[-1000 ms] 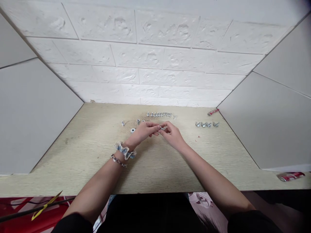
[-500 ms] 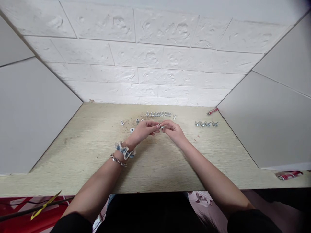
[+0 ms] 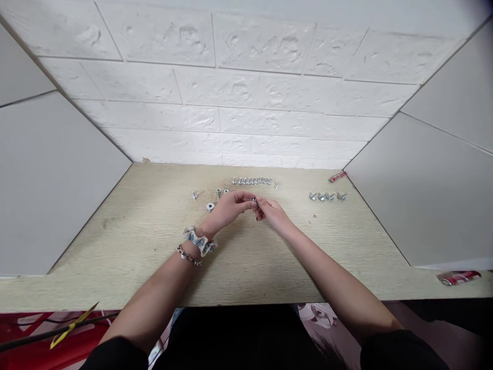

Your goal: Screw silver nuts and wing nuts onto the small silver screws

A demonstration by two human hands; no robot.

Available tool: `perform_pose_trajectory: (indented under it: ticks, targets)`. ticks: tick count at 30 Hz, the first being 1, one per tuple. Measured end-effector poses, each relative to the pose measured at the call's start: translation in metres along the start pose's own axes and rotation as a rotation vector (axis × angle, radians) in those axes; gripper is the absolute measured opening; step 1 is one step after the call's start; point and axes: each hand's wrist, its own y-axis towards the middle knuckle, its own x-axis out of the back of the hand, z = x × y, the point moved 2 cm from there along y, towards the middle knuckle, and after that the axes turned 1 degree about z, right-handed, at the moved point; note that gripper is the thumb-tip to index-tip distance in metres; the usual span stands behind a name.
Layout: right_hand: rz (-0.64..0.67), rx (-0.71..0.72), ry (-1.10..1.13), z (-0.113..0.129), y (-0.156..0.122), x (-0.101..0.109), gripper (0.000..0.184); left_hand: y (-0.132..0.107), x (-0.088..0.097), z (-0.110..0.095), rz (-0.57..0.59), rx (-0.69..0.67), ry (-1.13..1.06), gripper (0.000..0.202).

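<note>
Over the middle of the table, my left hand (image 3: 230,206) and my right hand (image 3: 273,213) meet fingertip to fingertip. Pinched between them is a small metal bolt (image 3: 254,203), mostly covered by the fingers. Whether another part is fitted on it I cannot tell. Beside my left hand lie a round flanged metal piece (image 3: 210,206), a small threaded piece (image 3: 219,192) and a partly hidden nut (image 3: 226,191). A single bolt (image 3: 194,195) is farther left.
Behind my hands runs a row of several bolts (image 3: 252,181), with one more bolt (image 3: 277,185) at its right end. Several metal fasteners (image 3: 322,197) line up on the right. Red cylinders lie by the right panel (image 3: 442,180), at back (image 3: 337,177) and front.
My right fingers have shifted and closed around the bolt, whose shank showed more plainly before. Both hands stay in nearly the same place.
</note>
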Motion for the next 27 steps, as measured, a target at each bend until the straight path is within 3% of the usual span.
perform_pose_trajectory:
  ticks: [11,20,27]
  targets:
    - [-0.084,0.131,-0.124,0.0062,-0.0019,0.0038,0.038,-0.0007,-0.0026,0.0027,-0.085,0.0,0.037,0.029]
    - [-0.175,0.176,-0.131,0.0051,-0.0044,0.0023,0.026,-0.0047,-0.0027,-0.0012,-0.178,0.039,0.043,0.019]
    - [-0.157,0.206,-0.176,0.0087,-0.0094,0.0003,0.024,-0.0036,-0.0022,-0.0015,-0.097,0.094,0.048,0.03]
